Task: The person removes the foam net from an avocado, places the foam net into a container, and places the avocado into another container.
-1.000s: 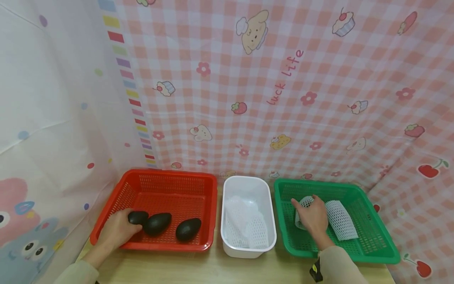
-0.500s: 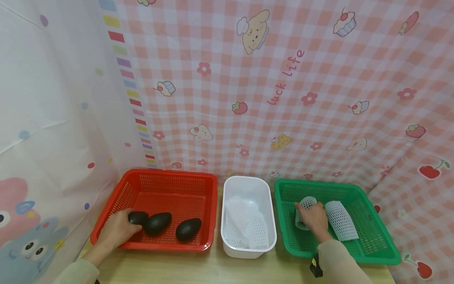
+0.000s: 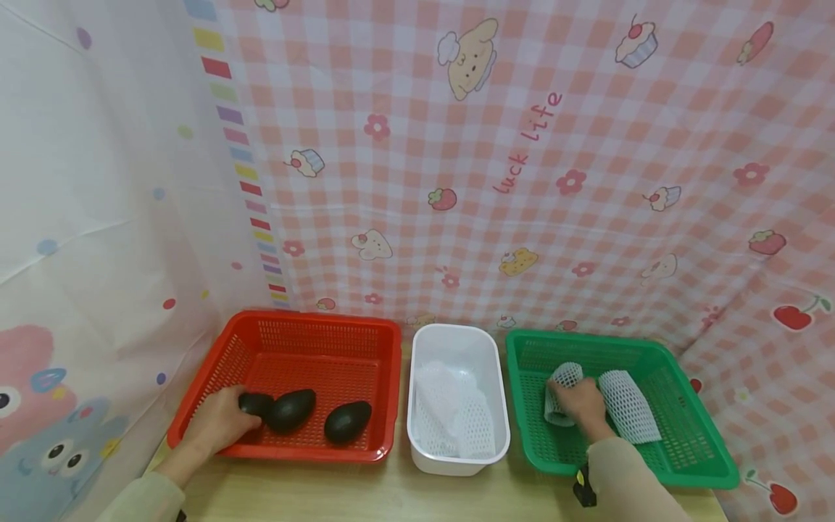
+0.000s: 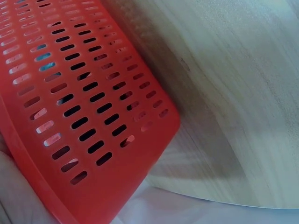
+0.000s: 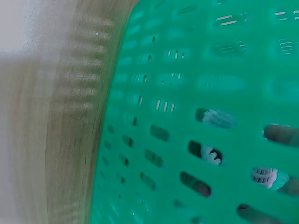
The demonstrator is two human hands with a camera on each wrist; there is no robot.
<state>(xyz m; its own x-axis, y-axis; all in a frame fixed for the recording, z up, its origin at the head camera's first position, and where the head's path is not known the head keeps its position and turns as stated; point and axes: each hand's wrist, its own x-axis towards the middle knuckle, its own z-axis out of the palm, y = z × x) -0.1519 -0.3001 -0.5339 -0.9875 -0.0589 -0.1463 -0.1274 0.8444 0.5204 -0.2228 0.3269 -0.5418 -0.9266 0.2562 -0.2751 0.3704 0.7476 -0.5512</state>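
Observation:
In the head view my left hand (image 3: 218, 420) reaches into the red basket (image 3: 313, 453), its thumb and fingers round the leftmost dark avocado (image 3: 256, 404). A second avocado (image 3: 291, 411) lies right beside that one, and a third avocado (image 3: 347, 422) sits farther right. My right hand (image 3: 583, 402) is in the green basket (image 3: 694, 475) and grips a white foam net sleeve (image 3: 569, 375) with curled fingers. Another foam net sleeve (image 3: 629, 407) lies just right of this hand. Through the slots in the right wrist view, parts of the fingers (image 5: 282, 134) and white netting show.
Between the baskets stands a white plastic bin (image 3: 459, 464) with white foam netting (image 3: 450, 413) inside. All three containers are on a wooden table (image 3: 365, 493). A pink checked curtain (image 3: 404, 239) hangs behind, and a pale curtain (image 3: 117, 217) closes the left side.
My right hand has shifted slightly down and its fingers have curled in over the foam net sleeve. My left hand stays on the leftmost avocado.

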